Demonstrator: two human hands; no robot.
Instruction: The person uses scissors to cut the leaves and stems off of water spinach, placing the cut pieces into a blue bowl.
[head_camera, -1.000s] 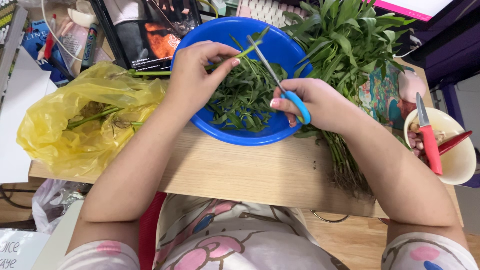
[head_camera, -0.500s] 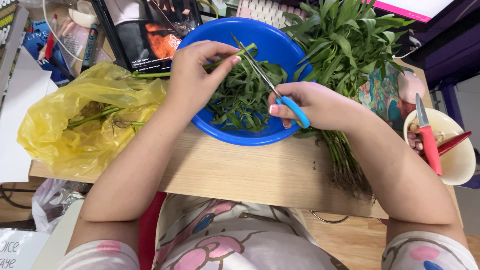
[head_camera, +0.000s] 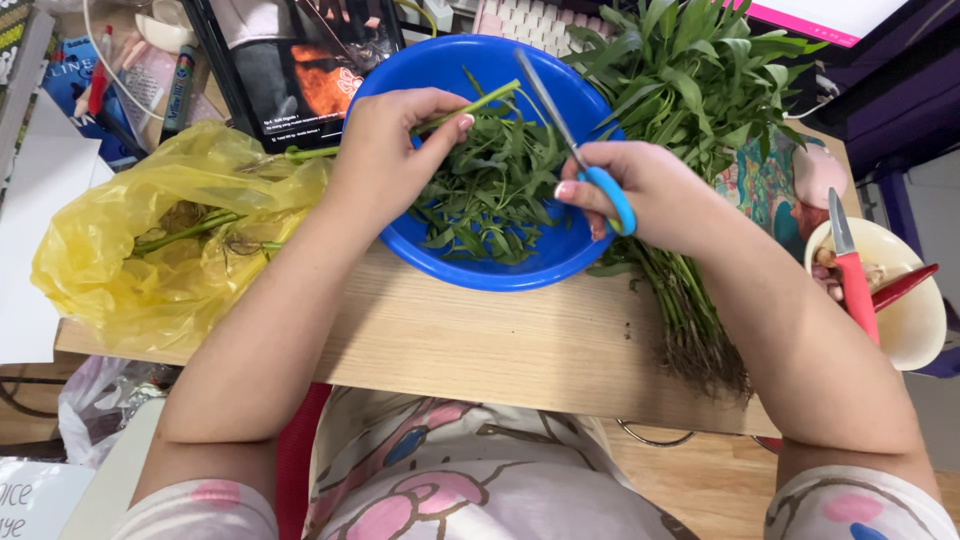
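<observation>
My left hand (head_camera: 385, 150) pinches a green stem (head_camera: 470, 104) over the blue bowl (head_camera: 560, 262) on the worktop (head_camera: 500, 340) — my right hand (head_camera: 650, 195) grips blue-handled scissors (head_camera: 575, 140), blades apart.

**What I can't make out from the head camera**

My left hand (head_camera: 385, 150) covers the middle of the green stem (head_camera: 470, 103). My right hand (head_camera: 650, 195) hides the lower loop of the scissors (head_camera: 570, 140). The leafy bunch (head_camera: 690, 90) runs off the top edge. The yellow bag (head_camera: 150, 240) blurs the stalks inside it. The cream bowl (head_camera: 915, 310) is clipped at the right edge.
</observation>
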